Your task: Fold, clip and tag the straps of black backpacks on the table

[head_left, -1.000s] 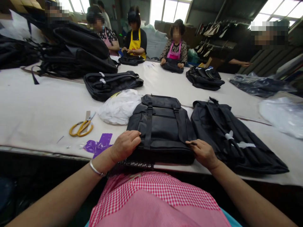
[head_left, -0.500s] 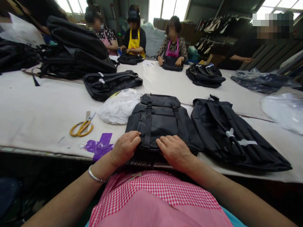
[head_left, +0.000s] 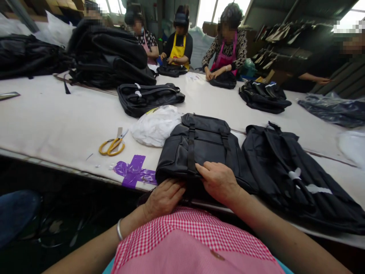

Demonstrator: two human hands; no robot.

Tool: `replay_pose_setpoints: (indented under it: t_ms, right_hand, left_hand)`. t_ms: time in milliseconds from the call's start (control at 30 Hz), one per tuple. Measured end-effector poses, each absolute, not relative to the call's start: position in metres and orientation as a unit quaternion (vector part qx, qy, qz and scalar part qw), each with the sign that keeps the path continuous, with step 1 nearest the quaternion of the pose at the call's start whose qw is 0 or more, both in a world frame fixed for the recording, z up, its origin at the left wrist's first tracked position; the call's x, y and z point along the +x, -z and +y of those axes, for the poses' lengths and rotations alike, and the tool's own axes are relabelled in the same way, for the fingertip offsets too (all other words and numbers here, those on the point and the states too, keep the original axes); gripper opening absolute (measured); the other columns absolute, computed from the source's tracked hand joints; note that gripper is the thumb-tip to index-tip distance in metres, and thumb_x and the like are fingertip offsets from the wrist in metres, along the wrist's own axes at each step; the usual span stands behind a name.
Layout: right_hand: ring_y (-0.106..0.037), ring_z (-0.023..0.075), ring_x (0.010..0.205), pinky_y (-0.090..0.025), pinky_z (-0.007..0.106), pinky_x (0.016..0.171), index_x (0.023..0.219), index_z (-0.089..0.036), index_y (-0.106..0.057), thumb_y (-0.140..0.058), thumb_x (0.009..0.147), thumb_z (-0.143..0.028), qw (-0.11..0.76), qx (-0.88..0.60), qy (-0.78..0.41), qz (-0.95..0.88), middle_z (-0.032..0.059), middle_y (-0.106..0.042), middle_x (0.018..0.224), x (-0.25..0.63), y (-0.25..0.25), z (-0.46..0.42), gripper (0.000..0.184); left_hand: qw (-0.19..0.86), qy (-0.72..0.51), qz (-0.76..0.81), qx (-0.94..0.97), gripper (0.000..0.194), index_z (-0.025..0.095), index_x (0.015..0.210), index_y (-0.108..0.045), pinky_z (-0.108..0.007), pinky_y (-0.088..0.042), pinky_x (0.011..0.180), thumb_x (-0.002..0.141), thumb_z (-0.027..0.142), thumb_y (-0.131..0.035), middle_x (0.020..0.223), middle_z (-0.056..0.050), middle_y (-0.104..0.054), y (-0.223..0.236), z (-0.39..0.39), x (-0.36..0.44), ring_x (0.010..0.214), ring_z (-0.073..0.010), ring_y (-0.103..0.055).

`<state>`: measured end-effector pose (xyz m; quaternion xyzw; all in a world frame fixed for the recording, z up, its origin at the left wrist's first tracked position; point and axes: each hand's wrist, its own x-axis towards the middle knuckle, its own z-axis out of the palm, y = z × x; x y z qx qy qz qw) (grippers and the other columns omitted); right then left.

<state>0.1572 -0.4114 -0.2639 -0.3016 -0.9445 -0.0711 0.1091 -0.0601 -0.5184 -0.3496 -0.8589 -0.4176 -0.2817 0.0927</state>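
Observation:
A black backpack (head_left: 209, 142) with a front flap and two buckled straps lies front side up at the near table edge. My right hand (head_left: 221, 180) is closed on its lower edge, the fingertips beside the left strap. At the bag's lower left, my left hand (head_left: 165, 196) reaches beneath the bottom edge with its fingers stretched out flat. The tips of those fingers are partly hidden in the dark under the bag. Close on the right lies another black backpack (head_left: 270, 163), its shoulder straps upward and bound with white wraps.
Left of the bag are yellow-handled scissors (head_left: 112, 146), purple tape (head_left: 135, 171) on the table edge and a white plastic bundle (head_left: 156, 125). Further black bags (head_left: 151, 99) and a tall bag pile (head_left: 111, 57) stand beyond. Several people work across the white table (head_left: 71, 114).
My left hand has left the bag's top side and moved down under its bottom edge. My right hand keeps its hold. The view has turned left, and the person opposite in pink stands higher.

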Motion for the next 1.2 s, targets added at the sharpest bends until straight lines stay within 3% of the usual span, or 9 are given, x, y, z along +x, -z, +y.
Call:
replay_pose_setpoints:
  t_ms: [133, 400, 500, 633, 700, 800, 933, 1067, 1200]
  right_hand:
    - [-0.051, 0.0191, 0.072, -0.032, 0.034, 0.064, 0.109, -0.017, -0.065, -0.051, 0.088, -0.015, 0.109, -0.255, 0.098, -0.956, 0.0065, -0.064, 0.081, 0.155, 0.270, -0.418, 0.025]
    - [-0.049, 0.0217, 0.076, -0.031, 0.036, 0.062, 0.096, -0.013, -0.066, -0.055, 0.087, -0.013, 0.052, -0.186, 0.106, -0.975, 0.0097, -0.063, 0.092, 0.153, 0.305, -0.438, 0.015]
    - [-0.049, 0.0224, 0.078, -0.032, 0.037, 0.062, 0.094, -0.013, -0.066, -0.056, 0.087, -0.016, 0.051, -0.197, 0.102, -0.974, 0.0105, -0.062, 0.094, 0.153, 0.310, -0.439, 0.013]
    - [-0.051, 0.0221, 0.077, -0.035, 0.037, 0.064, 0.101, -0.012, -0.065, -0.055, 0.089, -0.019, 0.042, -0.199, 0.085, -0.975, 0.0098, -0.063, 0.090, 0.155, 0.298, -0.441, 0.017]
    - [-0.054, 0.0230, 0.083, -0.039, 0.038, 0.069, 0.116, -0.012, -0.061, -0.055, 0.090, -0.020, 0.045, -0.206, 0.066, -0.975, 0.0110, -0.064, 0.098, 0.164, 0.285, -0.445, 0.029]
    - [-0.052, 0.0287, 0.111, -0.042, 0.045, 0.088, 0.138, -0.020, -0.046, -0.054, 0.088, -0.018, 0.081, -0.269, 0.043, -0.959, 0.0137, -0.056, 0.129, 0.193, 0.268, -0.449, 0.051]
    - [-0.045, 0.0305, 0.128, -0.044, 0.048, 0.100, 0.147, -0.016, -0.034, -0.055, 0.073, -0.005, 0.132, -0.385, -0.001, -0.913, 0.0158, -0.044, 0.144, 0.249, 0.280, -0.440, 0.077]
    - [-0.051, 0.0248, 0.125, -0.047, 0.043, 0.103, 0.131, -0.014, -0.055, -0.045, 0.071, 0.002, 0.194, -0.359, -0.016, -0.913, 0.0122, -0.059, 0.131, 0.290, 0.311, -0.429, 0.063]
    - [-0.046, 0.0248, 0.131, -0.044, 0.045, 0.107, 0.132, -0.015, -0.056, -0.041, 0.083, -0.002, 0.205, -0.294, 0.018, -0.933, 0.0113, -0.059, 0.133, 0.304, 0.327, -0.427, 0.052]
  left_hand:
    - [0.020, 0.221, -0.475, -0.851, 0.043, 0.013, 0.126, -0.057, -0.047, -0.045, 0.102, 0.087, 0.030, -0.059, 0.126, -0.016, -0.061, 0.352, -0.504, -0.050, 0.120, -0.0294, -0.054]
    - [0.005, 0.276, -0.497, -0.823, 0.005, 0.018, 0.086, -0.065, -0.040, -0.052, 0.079, 0.083, 0.021, -0.062, 0.087, -0.007, -0.067, 0.332, -0.504, -0.064, 0.084, -0.0225, -0.062]
    - [0.079, 0.316, -0.489, -0.809, 0.016, 0.016, 0.100, -0.064, -0.042, -0.049, 0.092, 0.084, 0.016, -0.061, 0.099, -0.009, -0.066, 0.317, -0.506, -0.074, 0.101, -0.0239, -0.059]
    - [0.098, 0.248, -0.404, -0.875, 0.037, 0.018, 0.124, -0.056, -0.045, -0.042, 0.105, 0.088, 0.010, -0.054, 0.124, -0.011, -0.059, 0.304, -0.489, -0.079, 0.122, -0.0257, -0.049]
    - [0.096, 0.246, -0.389, -0.882, 0.030, 0.016, 0.118, -0.059, -0.040, -0.047, 0.098, 0.089, 0.009, -0.051, 0.117, -0.011, -0.061, 0.303, -0.479, -0.082, 0.113, -0.0232, -0.054]
    - [0.086, 0.244, -0.400, -0.879, 0.016, 0.014, 0.098, -0.064, -0.036, -0.052, 0.083, 0.089, 0.009, -0.051, 0.097, -0.009, -0.062, 0.307, -0.470, -0.089, 0.092, -0.0205, -0.056]
    - [0.092, 0.227, -0.388, -0.889, 0.018, 0.014, 0.092, -0.064, -0.037, -0.052, 0.080, 0.089, 0.007, -0.048, 0.094, -0.010, -0.061, 0.314, -0.464, -0.093, 0.091, -0.0223, -0.054]
    - [0.105, 0.221, -0.349, -0.905, 0.024, 0.012, 0.103, -0.065, -0.039, -0.051, 0.086, 0.089, 0.006, -0.047, 0.100, -0.012, -0.061, 0.315, -0.457, -0.096, 0.097, -0.0238, -0.053]
    - [0.095, 0.213, -0.327, -0.916, 0.032, 0.011, 0.118, -0.062, -0.038, -0.051, 0.089, 0.089, 0.007, -0.049, 0.104, -0.013, -0.062, 0.314, -0.458, -0.104, 0.100, -0.0236, -0.055]
